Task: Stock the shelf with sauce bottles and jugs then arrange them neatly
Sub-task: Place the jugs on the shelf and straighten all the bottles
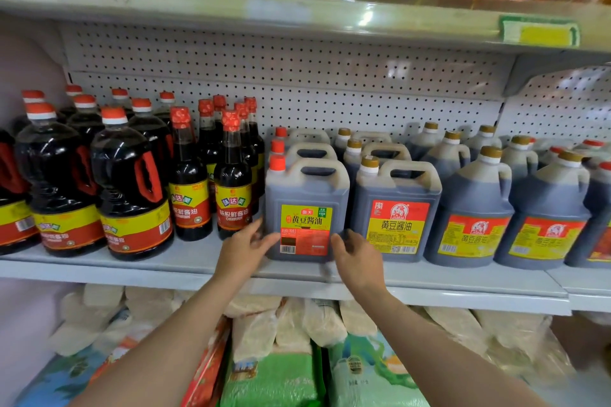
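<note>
Upright grey rectangular soy sauce jug (305, 208) is flanked low down: left hand (243, 249) touching with loosely spread fingers, right hand (357, 258) just beside it.

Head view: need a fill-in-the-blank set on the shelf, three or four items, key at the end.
1. Both hands, left hand and right hand, flank the square jug with the ____ cap.
2. The square jug to its right has a ____ cap.
3. The slim glass bottles stand to the ____ of the jug between the hands.
4. The shelf below holds ____, not bottles.

Missing words: orange; gold; left; bags
</note>
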A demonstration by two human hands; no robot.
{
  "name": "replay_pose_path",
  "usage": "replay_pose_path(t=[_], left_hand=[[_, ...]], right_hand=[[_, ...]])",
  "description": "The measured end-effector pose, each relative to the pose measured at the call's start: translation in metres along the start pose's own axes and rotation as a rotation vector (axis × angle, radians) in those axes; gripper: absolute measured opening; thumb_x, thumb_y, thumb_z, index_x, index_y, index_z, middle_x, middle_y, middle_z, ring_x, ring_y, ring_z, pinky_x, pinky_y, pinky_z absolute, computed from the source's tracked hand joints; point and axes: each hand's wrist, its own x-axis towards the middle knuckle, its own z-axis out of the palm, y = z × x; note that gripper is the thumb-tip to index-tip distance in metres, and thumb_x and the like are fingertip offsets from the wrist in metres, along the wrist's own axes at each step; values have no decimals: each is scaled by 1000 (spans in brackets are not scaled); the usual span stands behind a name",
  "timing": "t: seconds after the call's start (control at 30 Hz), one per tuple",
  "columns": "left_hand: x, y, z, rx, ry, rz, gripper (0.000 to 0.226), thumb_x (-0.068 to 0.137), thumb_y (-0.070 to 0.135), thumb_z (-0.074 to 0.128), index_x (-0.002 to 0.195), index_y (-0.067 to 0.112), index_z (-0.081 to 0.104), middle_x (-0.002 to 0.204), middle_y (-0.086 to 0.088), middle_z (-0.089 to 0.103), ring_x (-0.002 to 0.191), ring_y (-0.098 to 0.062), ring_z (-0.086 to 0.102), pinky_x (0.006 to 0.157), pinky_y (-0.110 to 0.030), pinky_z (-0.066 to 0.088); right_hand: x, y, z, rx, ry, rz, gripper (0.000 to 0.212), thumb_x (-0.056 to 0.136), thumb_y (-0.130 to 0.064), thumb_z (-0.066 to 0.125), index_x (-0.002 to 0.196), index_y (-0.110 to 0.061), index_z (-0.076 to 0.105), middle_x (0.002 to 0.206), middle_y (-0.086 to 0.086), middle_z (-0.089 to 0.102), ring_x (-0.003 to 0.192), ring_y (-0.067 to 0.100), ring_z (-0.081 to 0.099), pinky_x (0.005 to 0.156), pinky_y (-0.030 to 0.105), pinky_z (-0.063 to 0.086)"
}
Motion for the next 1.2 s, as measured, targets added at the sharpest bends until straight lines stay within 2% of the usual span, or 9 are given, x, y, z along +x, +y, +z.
replay_pose_path(t=[0.1,0.23,0.33,0.47,0.6,0.83,0.9,1.03,1.2], left_hand=[[20,18,-19,-113,67,-30,59,98,58,43,147,26,47,146,1,53,136,-20,47,111,-33,35],[52,50,-35,-383,44,-104,110,62,101,25,149,36,40,155,7,40,142,-19,39,118,-47,28],[74,82,-43,-409,-11,-121,96,74,91,17,151,36,37,157,6,35,145,-17,32,118,-43,24],[100,100,-44,-415,-80,-178,95,78,88,14,152,32,35,159,2,32,146,-20,29,121,-47,21],[116,101,-41,-412,-158,-202,103,66,92,16,152,38,33,161,4,30,147,-20,29,121,-51,19],[130,89,-32,-476,-206,-185,105,61,99,24,150,43,35,155,7,39,139,-14,41,120,-46,26],[132,85,-29,-476,-201,-177,109,58,102,29,150,43,35,154,11,39,138,-11,42,120,-43,26],[135,82,-27,-498,-182,-176,93,67,97,32,143,44,45,140,18,48,126,-5,48,118,-37,29],[138,81,-24,-518,-169,-177,45,90,76,24,103,51,58,89,29,68,88,9,63,97,-27,43]], right_hand=[[0,-36,-32,125,181,-102,29,99,-38,57,110,-16,72,91,-6,72,86,13,66,73,26,50],[37,-87,-69,236,195,-250,24,97,-40,61,103,-20,73,91,-13,72,82,-3,62,71,6,43],[84,-120,-86,222,85,-283,31,95,-47,62,106,-21,75,95,-10,74,91,8,67,81,26,51],[147,-145,-92,58,-176,-200,34,94,-48,65,109,-20,75,107,-2,73,102,16,64,77,25,46],[193,-144,-78,-155,-351,-220,41,92,-49,67,111,-15,75,120,5,71,113,22,64,96,31,50],[228,-143,-49,-315,-488,-345,30,91,-36,73,111,-15,78,104,-4,73,105,16,63,86,21,47],[234,-143,-39,-338,-509,-378,31,87,-34,77,114,-18,78,112,-3,74,111,16,63,98,27,48],[244,-144,-31,-417,-502,-444,32,84,-37,79,111,-19,79,113,-1,75,111,15,64,103,30,46],[252,-143,-29,-417,-514,-488,28,83,-37,80,105,-20,81,102,-3,76,104,13,66,98,29,49]])
